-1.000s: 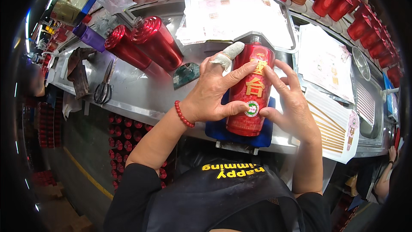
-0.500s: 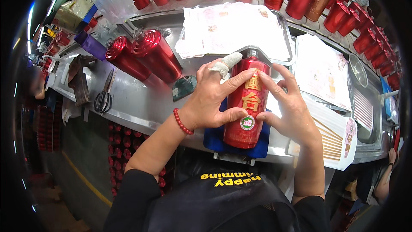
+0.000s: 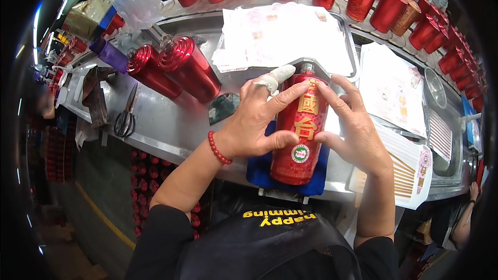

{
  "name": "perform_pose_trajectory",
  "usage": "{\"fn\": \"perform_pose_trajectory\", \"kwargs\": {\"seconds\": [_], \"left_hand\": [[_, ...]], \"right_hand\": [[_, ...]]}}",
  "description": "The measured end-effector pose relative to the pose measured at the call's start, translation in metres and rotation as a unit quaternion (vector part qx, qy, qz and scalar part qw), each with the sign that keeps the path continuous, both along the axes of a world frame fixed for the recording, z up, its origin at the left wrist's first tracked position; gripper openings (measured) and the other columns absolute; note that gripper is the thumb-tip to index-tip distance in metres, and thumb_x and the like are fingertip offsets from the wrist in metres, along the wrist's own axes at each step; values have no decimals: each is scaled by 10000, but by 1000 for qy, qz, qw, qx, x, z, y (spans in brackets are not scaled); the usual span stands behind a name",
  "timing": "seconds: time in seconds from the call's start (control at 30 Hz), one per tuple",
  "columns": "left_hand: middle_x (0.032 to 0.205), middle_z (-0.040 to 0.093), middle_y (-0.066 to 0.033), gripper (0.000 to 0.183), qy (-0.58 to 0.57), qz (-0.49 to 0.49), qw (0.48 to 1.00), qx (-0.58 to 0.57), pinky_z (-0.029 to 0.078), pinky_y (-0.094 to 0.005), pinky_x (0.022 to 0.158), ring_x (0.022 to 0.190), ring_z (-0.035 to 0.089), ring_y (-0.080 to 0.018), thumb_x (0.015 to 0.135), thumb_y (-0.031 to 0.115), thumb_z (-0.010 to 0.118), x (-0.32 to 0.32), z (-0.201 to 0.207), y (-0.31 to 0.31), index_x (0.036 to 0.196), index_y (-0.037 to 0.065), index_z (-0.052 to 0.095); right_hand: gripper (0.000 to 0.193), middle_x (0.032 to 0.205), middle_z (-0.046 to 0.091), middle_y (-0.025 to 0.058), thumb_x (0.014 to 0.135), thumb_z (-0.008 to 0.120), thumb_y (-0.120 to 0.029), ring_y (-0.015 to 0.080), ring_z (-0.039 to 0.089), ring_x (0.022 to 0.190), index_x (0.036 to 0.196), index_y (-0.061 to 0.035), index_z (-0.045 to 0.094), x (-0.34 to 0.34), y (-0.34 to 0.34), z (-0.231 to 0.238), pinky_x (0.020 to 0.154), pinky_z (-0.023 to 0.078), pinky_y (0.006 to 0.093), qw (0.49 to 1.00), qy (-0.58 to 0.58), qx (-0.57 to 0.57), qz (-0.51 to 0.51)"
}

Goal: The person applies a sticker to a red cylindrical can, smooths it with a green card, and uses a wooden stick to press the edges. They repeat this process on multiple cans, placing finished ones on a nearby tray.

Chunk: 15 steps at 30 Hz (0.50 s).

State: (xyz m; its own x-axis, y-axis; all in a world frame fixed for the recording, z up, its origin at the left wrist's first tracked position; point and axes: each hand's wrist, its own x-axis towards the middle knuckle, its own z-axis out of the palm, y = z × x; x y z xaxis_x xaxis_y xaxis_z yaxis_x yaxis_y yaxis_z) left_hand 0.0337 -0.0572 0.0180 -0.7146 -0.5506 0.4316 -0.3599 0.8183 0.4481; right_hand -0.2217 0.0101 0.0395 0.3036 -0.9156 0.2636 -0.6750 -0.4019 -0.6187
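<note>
A red bottle (image 3: 291,166) with raised gold characters and a round green-and-white sticker lies on a blue cloth pad (image 3: 259,168) in front of me, its neck pointing away. My left hand (image 3: 254,119), with a pale finger covering and a red bead bracelet, grips it from the left. Its index fingertip presses beside the top character, and its thumb rests by the lower one. From the right, my right hand (image 3: 355,129) grips the same bottle, index fingertip near the top of the lettering and thumb lower down. Its outer fingers are bent behind the index finger.
Two red bottles (image 3: 189,70) stand to the left, near scissors (image 3: 126,116) and a dark cloth (image 3: 96,98). Ahead are label sheets (image 3: 285,36) on a metal tray, with more sheets (image 3: 391,88) on the right. A conveyor with several red bottles (image 3: 360,0) curves behind.
The conveyor bottles have shifted to the right. The bottle between my hands has moved slightly toward me, and the right hand has shifted slightly right and nearer me.
</note>
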Motion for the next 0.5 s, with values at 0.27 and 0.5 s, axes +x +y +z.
{"fn": "perform_pose_trajectory", "kwargs": {"seconds": [0.27,0.5], "left_hand": [[1515,410,-239,774,31,16,999,10,210,-521,1148,1388,401,-381,897,676,591,-5,-8,2,1520,228,494],[1528,392,-237,794,33,17,999,16,205,-529,1154,1392,395,-385,884,667,614,-5,-9,2,1528,225,471]], "right_hand": [[950,1533,362,155,667,904,-137,299,577,1138,1513,-158,472,0,-1,-7,983,549,424,1000,-17,11,6],[951,1538,360,159,675,909,-182,299,580,1138,1516,-146,467,-1,-2,-6,982,548,425,1000,-18,8,10]]}}
